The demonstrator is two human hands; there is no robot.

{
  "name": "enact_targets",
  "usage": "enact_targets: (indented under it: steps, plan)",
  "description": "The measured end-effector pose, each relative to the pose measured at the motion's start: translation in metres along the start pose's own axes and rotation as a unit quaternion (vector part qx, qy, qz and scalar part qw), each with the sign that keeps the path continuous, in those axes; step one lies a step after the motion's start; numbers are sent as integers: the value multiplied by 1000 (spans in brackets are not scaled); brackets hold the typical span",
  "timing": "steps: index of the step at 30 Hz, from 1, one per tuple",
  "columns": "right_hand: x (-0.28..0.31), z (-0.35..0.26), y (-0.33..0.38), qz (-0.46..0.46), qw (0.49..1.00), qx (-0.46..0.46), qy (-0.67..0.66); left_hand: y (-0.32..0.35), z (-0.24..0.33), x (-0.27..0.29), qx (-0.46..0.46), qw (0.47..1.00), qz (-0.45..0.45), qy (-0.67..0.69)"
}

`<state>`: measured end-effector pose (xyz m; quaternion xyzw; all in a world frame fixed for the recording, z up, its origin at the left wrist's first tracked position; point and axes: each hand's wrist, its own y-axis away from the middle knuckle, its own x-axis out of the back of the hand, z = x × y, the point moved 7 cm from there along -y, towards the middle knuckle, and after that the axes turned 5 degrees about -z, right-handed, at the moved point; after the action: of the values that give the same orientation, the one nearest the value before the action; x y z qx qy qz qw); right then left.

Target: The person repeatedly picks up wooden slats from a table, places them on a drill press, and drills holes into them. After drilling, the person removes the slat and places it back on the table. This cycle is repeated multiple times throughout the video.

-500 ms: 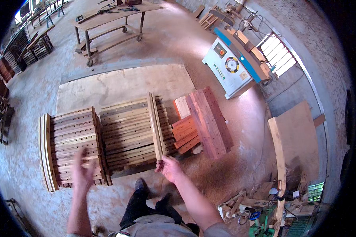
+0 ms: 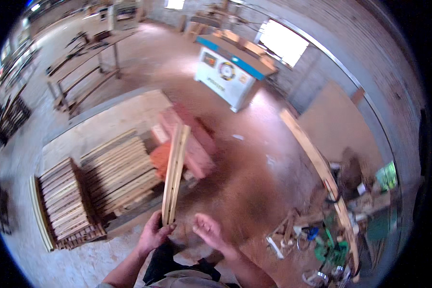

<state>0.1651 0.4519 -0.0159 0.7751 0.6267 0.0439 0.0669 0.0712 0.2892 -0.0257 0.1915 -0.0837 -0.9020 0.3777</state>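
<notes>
Two light wooden strips [image 2: 176,168], lying side by side, rise upright from my left hand [image 2: 156,234], which is closed around their lower end. A dark slot or groove shows near that end. My right hand [image 2: 209,231] is just to the right of the strips, apart from them, with its fingers loosely spread and nothing in them. Left of the strips lies a stack of pale slats [image 2: 122,175] with small dark holes. Farther left is a second stack of slats [image 2: 62,201]. Behind the held strips are reddish boards [image 2: 194,149], blurred by motion.
A plywood sheet [image 2: 105,115] lies beyond the stacks. A white and blue machine [image 2: 225,79] stands ahead. At the back left is a wheeled table [image 2: 89,55]. A long timber [image 2: 317,163] leans on the right, above a heap of offcuts and green tools [image 2: 329,245].
The strips have come off the slat stack and passed from my right hand to my left. My right hand has let go. The view has swung to the right.
</notes>
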Motion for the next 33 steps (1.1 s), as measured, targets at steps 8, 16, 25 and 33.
enact_targets:
  steps: [8,16,25,33]
  plan:
    - [241,-46,192,171,853,255,-422,33,-6,-219,-376,726,4,-576]
    - [345,-26,430,251,779,361,-446,47,-41,-419,-516,651,-137,-539]
    - [409,8,630,526,663,394,-357,7,-131,-594,-32,885,-450,-110]
    - [500,10,682,617,658,318,-292,-36,-181,-745,175,879,-386,217]
